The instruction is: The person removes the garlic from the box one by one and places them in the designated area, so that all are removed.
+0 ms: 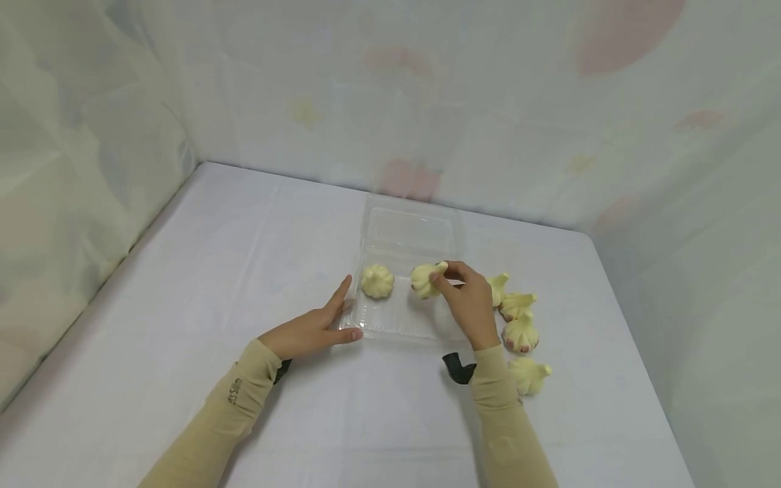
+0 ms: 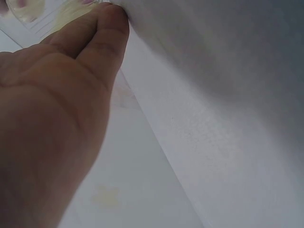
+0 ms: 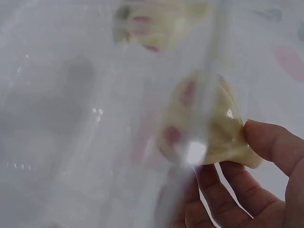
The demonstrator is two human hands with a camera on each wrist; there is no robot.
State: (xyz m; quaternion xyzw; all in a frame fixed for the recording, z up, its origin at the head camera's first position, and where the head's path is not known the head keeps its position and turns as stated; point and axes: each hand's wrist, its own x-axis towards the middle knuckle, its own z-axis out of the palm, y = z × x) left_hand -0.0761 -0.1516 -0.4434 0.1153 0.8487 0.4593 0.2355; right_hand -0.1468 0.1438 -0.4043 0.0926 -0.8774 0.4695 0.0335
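A clear plastic clamshell box (image 1: pixel 396 322) lies opened on the table, its lid (image 1: pixel 409 229) folded back toward the far wall. One garlic bulb (image 1: pixel 377 281) rests in the left part of the box. Above the box's right part, my right hand (image 1: pixel 471 305) pinches a second garlic bulb (image 1: pixel 422 281) between thumb and fingers near the stem. The right wrist view shows that held bulb (image 3: pixel 228 126) partly through clear plastic. My left hand (image 1: pixel 311 331) has its fingers extended at the box's near-left corner; in the left wrist view, its fingertips (image 2: pixel 114 16) are beside the plastic.
Several more garlic bulbs (image 1: pixel 521 335) lie in a loose line right of the box, partly behind my right hand and sleeve. A black curved piece (image 1: pixel 457 369) sits at my right wrist. Patterned cloth walls (image 1: pixel 305 81) border the white table (image 1: pixel 244 237).
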